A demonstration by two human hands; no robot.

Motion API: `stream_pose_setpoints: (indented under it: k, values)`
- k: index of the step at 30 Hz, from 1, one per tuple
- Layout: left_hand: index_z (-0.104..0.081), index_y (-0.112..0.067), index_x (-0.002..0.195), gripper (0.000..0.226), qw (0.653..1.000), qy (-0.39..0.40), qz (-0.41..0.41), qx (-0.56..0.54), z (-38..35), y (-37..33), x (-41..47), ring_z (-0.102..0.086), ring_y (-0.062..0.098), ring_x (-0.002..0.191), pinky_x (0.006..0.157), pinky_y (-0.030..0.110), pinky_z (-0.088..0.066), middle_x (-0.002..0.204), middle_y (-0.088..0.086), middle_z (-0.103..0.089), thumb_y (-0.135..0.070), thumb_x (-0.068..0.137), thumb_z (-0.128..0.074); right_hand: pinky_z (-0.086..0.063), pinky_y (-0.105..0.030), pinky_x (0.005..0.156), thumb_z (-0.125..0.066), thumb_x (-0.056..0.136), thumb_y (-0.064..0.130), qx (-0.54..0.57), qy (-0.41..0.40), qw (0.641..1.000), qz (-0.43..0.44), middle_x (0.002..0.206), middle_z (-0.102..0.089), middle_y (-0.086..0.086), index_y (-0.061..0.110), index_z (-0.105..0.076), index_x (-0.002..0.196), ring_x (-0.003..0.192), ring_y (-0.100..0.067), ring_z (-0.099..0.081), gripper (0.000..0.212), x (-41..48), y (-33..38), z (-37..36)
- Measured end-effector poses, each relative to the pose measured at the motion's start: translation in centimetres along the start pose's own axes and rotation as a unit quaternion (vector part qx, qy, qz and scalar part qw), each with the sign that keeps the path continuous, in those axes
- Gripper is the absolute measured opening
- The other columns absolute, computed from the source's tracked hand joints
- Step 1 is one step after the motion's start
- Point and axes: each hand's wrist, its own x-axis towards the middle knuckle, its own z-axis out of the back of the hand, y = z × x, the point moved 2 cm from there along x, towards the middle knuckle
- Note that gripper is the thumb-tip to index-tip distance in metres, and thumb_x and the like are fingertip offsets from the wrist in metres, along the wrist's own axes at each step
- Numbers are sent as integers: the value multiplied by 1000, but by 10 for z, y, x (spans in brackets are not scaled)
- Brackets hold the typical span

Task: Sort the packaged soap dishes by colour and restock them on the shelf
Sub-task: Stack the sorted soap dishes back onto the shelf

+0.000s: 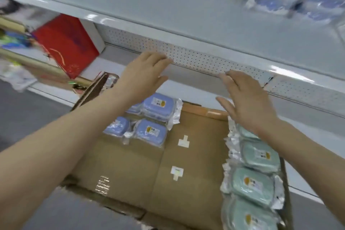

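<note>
The left hand (143,73) and right hand (248,99) hover empty, fingers spread, above the box (186,173). Blue dishes (151,130) lie at its 11 o'clock, green dishes (252,183) at 4. Probably light, stiff and slippery-wrapped, so take each across its sides.

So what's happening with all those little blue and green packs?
A person is sorting by colour in a cardboard box. The blue soap dishes sit together at its far left, and the green soap dishes lie in a row down its right side. The left hand and the right hand are both open and hold nothing, stretched out over the box toward the shelf.
</note>
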Motion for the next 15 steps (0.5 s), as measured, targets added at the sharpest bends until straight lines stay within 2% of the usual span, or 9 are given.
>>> stream_pose_setpoints:
  k: [2, 5, 7, 11, 13, 15]
  values:
    - [-57, -3, 128, 44, 999, 18, 37, -10, -13, 15, -43, -54, 38, 112, 97, 47, -44, 123, 17, -60, -22, 89, -64, -41, -50, 103, -47, 98, 37, 41, 33, 998, 17, 138, -50, -18, 6, -43, 142, 122, -38, -49, 55, -15, 37, -35]
    - [-58, -5, 127, 42, 994, 48, 91, -22, -34, 33, -104, -55, 35, 110, 96, 43, -43, 121, 14, -60, -21, 89, -64, -51, -42, 91, -71, 85, 29, 105, 67, 992, 24, 131, -57, -14, 7, -51, 136, 113, -32, -58, 59, -31, 85, -84]
    - [-56, -6, 130, 48, 988, 77, 134, -32, -49, 42, -141, -54, 36, 113, 97, 43, -43, 124, 15, -59, -22, 87, -68, -54, -38, 83, -77, 79, 28, 144, 111, 983, 14, 126, -60, -11, 9, -53, 136, 106, -29, -61, 64, -39, 113, -115]
    - [-54, -3, 133, 58, 964, 147, 216, -56, -80, 54, -201, -53, 38, 115, 98, 44, -43, 126, 18, -57, -20, 81, -74, -56, -43, 82, -80, 76, 26, 165, 215, 962, 24, 127, -59, -17, 6, -52, 136, 106, -36, -62, 69, -41, 158, -177]
    - [-53, -2, 132, 60, 952, 181, 238, -59, -94, 57, -225, -53, 40, 114, 97, 46, -45, 127, 20, -57, -18, 79, -76, -51, -46, 92, -73, 83, 30, 139, 247, 959, 30, 141, -47, -21, 8, -40, 145, 122, -39, -52, 73, -32, 174, -200]
    - [-52, -1, 134, 65, 941, 212, 257, -62, -105, 62, -243, -52, 41, 116, 98, 46, -45, 129, 21, -55, -18, 77, -79, -43, -46, 103, -61, 92, 36, 121, 268, 956, 15, 154, -27, -19, 17, -21, 154, 140, -36, -30, 76, -20, 184, -221]
